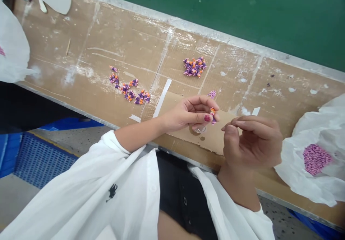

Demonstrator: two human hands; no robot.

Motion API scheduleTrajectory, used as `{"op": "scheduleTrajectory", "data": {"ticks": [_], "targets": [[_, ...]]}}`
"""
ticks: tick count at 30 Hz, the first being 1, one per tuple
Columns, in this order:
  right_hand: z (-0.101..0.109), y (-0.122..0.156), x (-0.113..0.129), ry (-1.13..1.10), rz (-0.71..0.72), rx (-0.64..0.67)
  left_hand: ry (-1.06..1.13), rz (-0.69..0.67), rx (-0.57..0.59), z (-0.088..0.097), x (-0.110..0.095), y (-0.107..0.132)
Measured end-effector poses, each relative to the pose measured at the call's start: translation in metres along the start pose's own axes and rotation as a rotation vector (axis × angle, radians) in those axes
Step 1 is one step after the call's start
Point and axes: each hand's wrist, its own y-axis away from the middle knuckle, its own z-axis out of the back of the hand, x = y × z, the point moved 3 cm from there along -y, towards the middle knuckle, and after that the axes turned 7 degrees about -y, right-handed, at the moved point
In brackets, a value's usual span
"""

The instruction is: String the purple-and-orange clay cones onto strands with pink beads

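Between the thumb and fingers of my left hand (188, 113) is a small purple and orange figurine (212, 112). To its right, my right hand (253, 143) is closed in a pinch; whatever its fingertips hold is too small to make out. Both hands are above a cardboard sheet (215, 143) on the table. Below my left fingers lies a small round clear piece (199, 129), partly hidden. A little heap of pink-purple bits (211, 94) shows just beyond that hand. Similar figurines (194, 67) are clustered farther back, and a looser group of figurines (129, 91) spreads to the left.
On the right, crumpled white paper (299, 182) holds a mound of pink-purple bits (317, 159). More white paper (12, 46) lies at the left edge. A thin stick (68, 46) rests on the cardboard-covered table (129, 46). Beyond its far edge is a green surface (242, 10).
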Motion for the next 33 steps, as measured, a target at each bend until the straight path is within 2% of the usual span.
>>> {"op": "scheduleTrajectory", "data": {"ticks": [4,6,10,12,15,18,20,22,24,26,29,31,33], "targets": [[-0.001,0.001,0.0,0.035,0.058,0.015,-0.136,-0.023,-0.023,-0.001,-0.007,0.001],[0.0,0.001,0.0,0.048,0.076,0.007,-0.292,-0.082,-0.115,0.005,-0.015,-0.003],[0.0,-0.001,0.002,0.072,0.086,-0.009,-0.718,-0.169,-0.427,0.035,-0.038,-0.022],[0.0,-0.003,0.004,0.099,0.099,-0.013,-0.931,-0.166,-0.527,0.05,-0.049,-0.036],[-0.002,-0.005,0.005,0.134,0.131,-0.021,-1.201,-0.159,-0.565,0.066,-0.064,-0.056],[-0.002,-0.006,0.003,0.125,0.153,-0.026,-1.405,-0.208,-0.638,0.074,-0.083,-0.059],[-0.001,-0.005,0.001,0.109,0.157,-0.033,-1.531,-0.25,-0.725,0.078,-0.1,-0.046],[0.001,-0.003,-0.001,0.105,0.162,-0.037,-1.639,-0.217,-0.768,0.085,-0.117,-0.023],[0.002,-0.002,-0.002,0.114,0.167,-0.04,-1.746,-0.098,-0.778,0.094,-0.132,0.007],[0.004,0.0,-0.001,0.119,0.164,-0.04,-1.853,0.106,-0.796,0.103,-0.14,0.039],[0.004,0.002,0.0,0.116,0.134,-0.033,-1.948,0.458,-0.814,0.114,-0.138,0.078],[0.003,0.002,0.0,0.116,0.131,-0.02,-1.962,0.561,-0.81,0.116,-0.132,0.092],[0.001,0.002,-0.001,0.128,0.162,-0.006,-1.965,0.573,-0.785,0.116,-0.126,0.096]]}}
